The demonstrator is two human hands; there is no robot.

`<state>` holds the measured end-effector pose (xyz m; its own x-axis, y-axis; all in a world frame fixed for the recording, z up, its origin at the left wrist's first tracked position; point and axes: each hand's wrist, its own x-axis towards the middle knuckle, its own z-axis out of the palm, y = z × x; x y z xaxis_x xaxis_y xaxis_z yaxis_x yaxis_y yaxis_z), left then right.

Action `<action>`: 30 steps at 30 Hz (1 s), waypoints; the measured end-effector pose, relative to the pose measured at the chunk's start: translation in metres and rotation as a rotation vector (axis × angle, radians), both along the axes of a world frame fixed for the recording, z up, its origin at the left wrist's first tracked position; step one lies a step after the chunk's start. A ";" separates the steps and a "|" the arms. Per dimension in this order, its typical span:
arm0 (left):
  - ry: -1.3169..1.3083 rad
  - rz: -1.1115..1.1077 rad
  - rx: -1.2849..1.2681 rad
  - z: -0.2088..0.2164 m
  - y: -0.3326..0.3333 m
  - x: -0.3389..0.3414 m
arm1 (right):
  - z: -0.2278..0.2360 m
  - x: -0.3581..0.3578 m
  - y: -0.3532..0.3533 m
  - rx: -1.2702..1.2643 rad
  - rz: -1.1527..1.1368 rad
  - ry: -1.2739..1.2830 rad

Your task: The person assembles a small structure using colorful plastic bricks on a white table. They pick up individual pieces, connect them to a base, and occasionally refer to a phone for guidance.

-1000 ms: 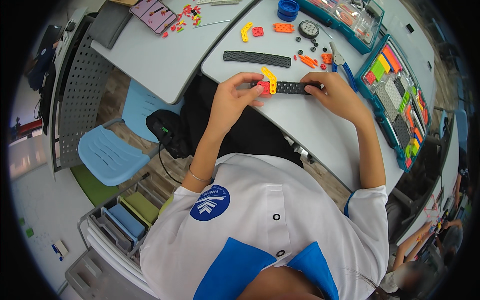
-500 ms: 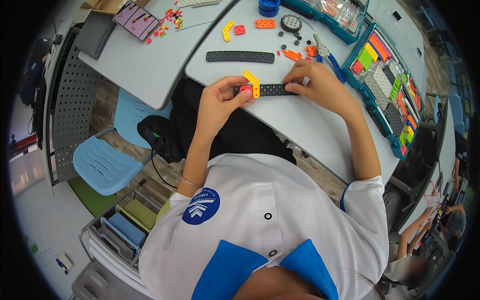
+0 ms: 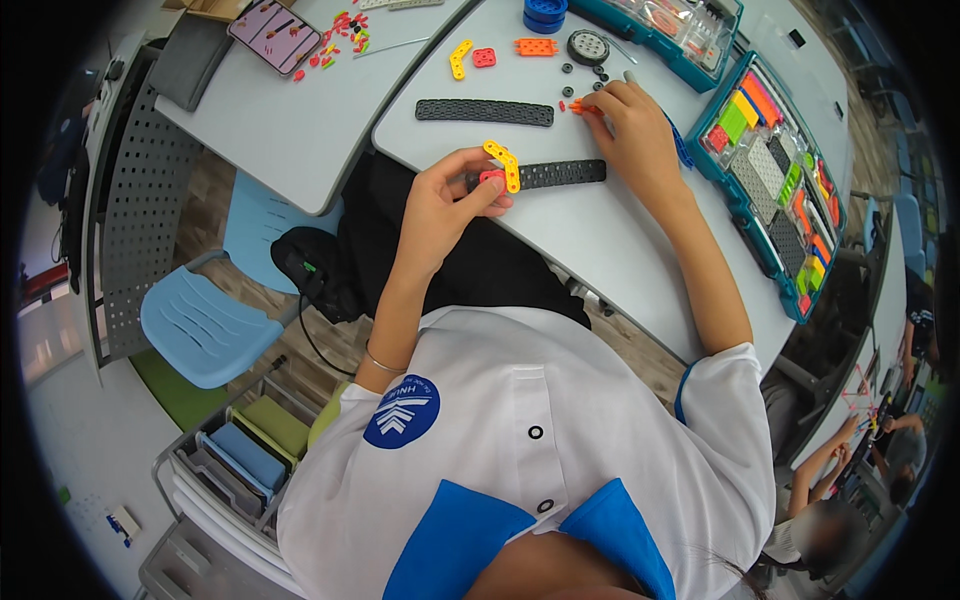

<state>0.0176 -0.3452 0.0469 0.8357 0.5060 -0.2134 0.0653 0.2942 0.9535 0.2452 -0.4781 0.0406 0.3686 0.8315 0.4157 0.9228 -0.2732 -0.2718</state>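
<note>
My left hand [image 3: 445, 195] is closed on a black perforated plate [image 3: 562, 174] at the table's near edge. A yellow angled beam [image 3: 507, 165] stands up across this plate, and a red connector piece [image 3: 490, 177] sits beside it under my thumb. My right hand [image 3: 635, 130] has moved off the plate's right end. Its thumb and fingertips come together over small orange pins [image 3: 577, 106]; whether a pin is between them is hidden. Behind that hand, the blue-handled pliers [image 3: 680, 145] are mostly covered.
A second black plate [image 3: 485, 112] lies beyond my left hand. Farther back are a yellow angled beam [image 3: 459, 60], an orange plate [image 3: 536, 47], a wheel [image 3: 588, 47] and blue rims [image 3: 544, 15]. A parts case [image 3: 745, 205] flanks the right; a phone [image 3: 275, 38] lies far left.
My right hand has let go of the black plate's right end and reached away from me to the orange pins. My left hand keeps its hold, nearly still.
</note>
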 end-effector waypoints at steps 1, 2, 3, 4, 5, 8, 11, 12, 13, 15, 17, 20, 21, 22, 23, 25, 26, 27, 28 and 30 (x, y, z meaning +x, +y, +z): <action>-0.001 0.006 -0.008 0.001 -0.001 0.000 | 0.001 -0.001 0.000 -0.009 -0.001 0.009; 0.000 0.013 -0.017 0.001 -0.001 0.001 | 0.003 -0.002 -0.001 -0.019 -0.002 0.019; 0.002 0.009 -0.018 0.001 -0.001 0.001 | 0.003 -0.002 -0.001 -0.030 -0.009 0.040; 0.004 0.005 -0.019 0.000 -0.001 0.002 | 0.004 -0.003 0.000 -0.040 -0.017 0.060; 0.005 0.001 -0.021 -0.001 -0.001 0.003 | 0.004 -0.003 -0.001 -0.052 -0.025 0.079; 0.045 -0.004 0.030 -0.001 -0.002 0.006 | 0.007 -0.001 -0.002 -0.068 0.005 0.065; 0.026 0.017 0.065 -0.006 -0.004 0.009 | 0.005 0.004 0.000 -0.081 0.005 0.110; 0.006 0.029 0.076 -0.006 -0.006 0.010 | 0.006 0.004 -0.001 -0.063 0.000 0.134; -0.015 0.040 0.087 -0.004 -0.008 0.013 | 0.007 0.004 -0.002 -0.046 -0.005 0.158; -0.043 0.071 0.118 0.000 -0.011 0.015 | 0.017 0.000 -0.001 0.001 -0.010 0.233; -0.060 0.109 0.155 0.006 -0.014 0.016 | 0.045 -0.015 -0.002 0.056 -0.009 0.332; -0.040 0.143 0.301 0.018 -0.020 0.014 | 0.089 -0.055 -0.009 0.127 0.236 0.536; -0.035 0.140 0.373 0.024 -0.023 0.014 | 0.087 -0.061 -0.008 0.176 0.268 0.454; -0.031 0.137 0.445 0.029 -0.026 0.014 | 0.082 -0.067 -0.008 0.225 0.300 0.371; -0.028 0.136 0.518 0.033 -0.028 0.013 | 0.078 -0.071 -0.007 0.273 0.333 0.286; -0.048 0.148 0.630 0.034 -0.031 0.012 | 0.074 -0.073 -0.006 0.295 0.336 0.227; -0.057 0.158 0.687 0.035 -0.032 0.012 | 0.074 -0.073 -0.005 0.300 0.328 0.192; -0.060 0.168 0.702 0.036 -0.032 0.012 | 0.074 -0.073 -0.005 0.304 0.321 0.156; -0.062 0.178 0.717 0.038 -0.033 0.012 | 0.074 -0.073 -0.005 0.300 0.316 0.151; -0.053 0.197 0.742 0.041 -0.033 0.010 | 0.075 -0.074 -0.005 0.300 0.315 0.144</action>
<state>0.0278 -0.3785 0.0883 0.7146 0.6418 0.2782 0.0265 -0.4223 0.9061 0.1708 -0.4834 0.1152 0.1890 0.7626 0.6187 0.8954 0.1248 -0.4275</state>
